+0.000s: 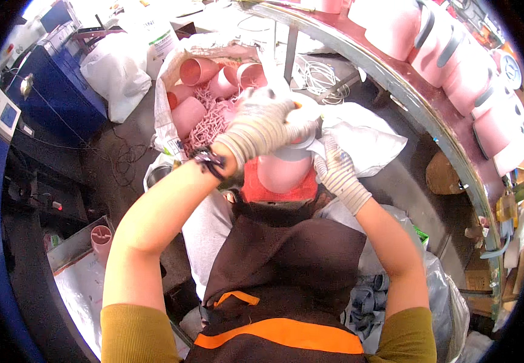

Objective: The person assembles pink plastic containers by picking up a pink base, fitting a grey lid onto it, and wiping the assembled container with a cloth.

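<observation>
A pink plastic container (284, 172) with a pale rim stands on a red block (256, 189) in front of my lap. My left hand (263, 123), in a striped work glove, is bent over the container's top with its fingers curled. Motion blurs it, and whatever lies under its fingers is hidden. My right hand (340, 172), in a matching glove, grips the container's right side near the rim, thumb toward me. A white plastic bag (365, 136) spreads just beyond that hand.
Beyond my left hand, a large white sack (166, 75) holds pink cups (199, 71) and pink strips (209, 121). A curved bench (395, 78) on the right carries a row of pink containers (428, 60) with grey handles. Blue cabinets (62, 78) stand at left; cables (322, 78) lie behind.
</observation>
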Tool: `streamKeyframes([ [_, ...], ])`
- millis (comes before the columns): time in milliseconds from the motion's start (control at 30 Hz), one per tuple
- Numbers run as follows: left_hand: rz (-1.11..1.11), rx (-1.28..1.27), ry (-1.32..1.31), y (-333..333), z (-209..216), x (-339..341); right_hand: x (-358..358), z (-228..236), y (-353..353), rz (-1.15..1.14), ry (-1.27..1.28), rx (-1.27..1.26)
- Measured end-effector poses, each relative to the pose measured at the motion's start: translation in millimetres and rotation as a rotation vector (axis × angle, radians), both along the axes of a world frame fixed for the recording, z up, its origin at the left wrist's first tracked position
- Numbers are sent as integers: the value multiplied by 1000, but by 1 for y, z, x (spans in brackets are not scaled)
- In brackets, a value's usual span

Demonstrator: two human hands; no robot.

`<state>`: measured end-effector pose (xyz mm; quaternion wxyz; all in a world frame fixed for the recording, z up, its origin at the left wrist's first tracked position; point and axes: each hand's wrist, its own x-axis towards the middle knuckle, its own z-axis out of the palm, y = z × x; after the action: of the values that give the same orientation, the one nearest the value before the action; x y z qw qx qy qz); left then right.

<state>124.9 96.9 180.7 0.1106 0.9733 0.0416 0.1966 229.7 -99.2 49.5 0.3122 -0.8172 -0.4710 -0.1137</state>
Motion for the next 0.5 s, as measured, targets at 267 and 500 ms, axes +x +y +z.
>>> streamKeyframes([
  [267,131,-29,-294,38,-35,8,-13,144,-73,-320,112,348],
  [500,291,-128,285,25,-201,-28,92,293,-119,-54,105,548],
])
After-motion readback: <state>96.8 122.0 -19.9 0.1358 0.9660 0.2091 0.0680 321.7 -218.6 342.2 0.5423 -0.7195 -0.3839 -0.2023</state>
